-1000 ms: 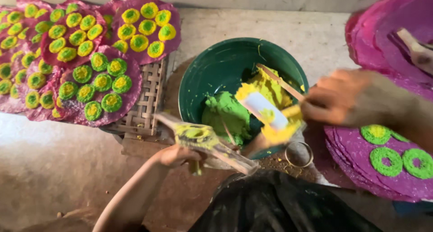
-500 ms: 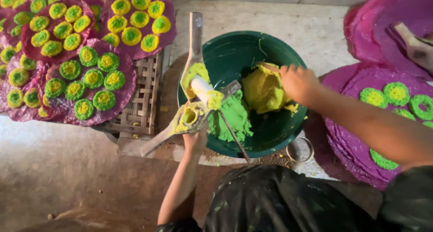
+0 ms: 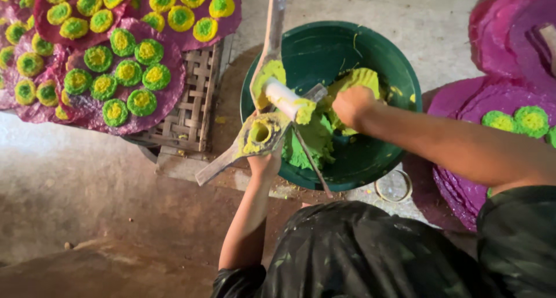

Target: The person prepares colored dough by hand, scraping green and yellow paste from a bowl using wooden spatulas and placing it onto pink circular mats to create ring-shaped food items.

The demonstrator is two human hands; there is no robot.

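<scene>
Left hand point(image 3: 264, 163) gripping, raised; right hand point(image 3: 350, 105) curled, reaching down

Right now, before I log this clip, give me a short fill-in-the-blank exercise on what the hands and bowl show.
1. The right hand reaches into a round bowl coloured dark ____.
2. The left hand holds up a hinged ____ press smeared with dough.
3. The dough in the bowl is green and ____.
4. The finished rosettes lie on ____ sheets.

Missing words: green; wooden; yellow; purple
</scene>
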